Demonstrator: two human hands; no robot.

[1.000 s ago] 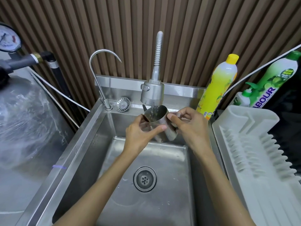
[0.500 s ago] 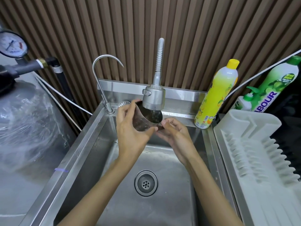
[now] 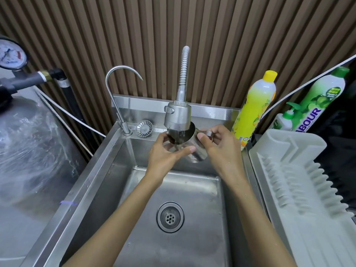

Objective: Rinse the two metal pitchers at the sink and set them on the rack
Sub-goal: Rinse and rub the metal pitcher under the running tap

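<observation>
A small metal pitcher (image 3: 182, 138) is tilted toward me right under the spray head of the flexible faucet (image 3: 178, 117), over the steel sink (image 3: 107, 170). My left hand (image 3: 163, 157) wraps round its left side, thumb across the front wall. My right hand (image 3: 219, 147) pinches the pitcher's handle on the right. Only one pitcher is in view. The white dish rack (image 3: 300, 189) stands to the right of the sink with nothing on it.
A thin gooseneck tap (image 3: 119, 97) and a loose strainer (image 3: 144, 128) sit at the sink's back left. Yellow (image 3: 256, 105) and green (image 3: 323, 97) detergent bottles stand behind the rack. A plastic-wrapped tank (image 3: 32, 147) with a pressure gauge (image 3: 11, 54) is at the left.
The pitcher was turned spout-up half a second ago with my right hand under it; now it is tilted open toward me and my right hand is back on the handle.
</observation>
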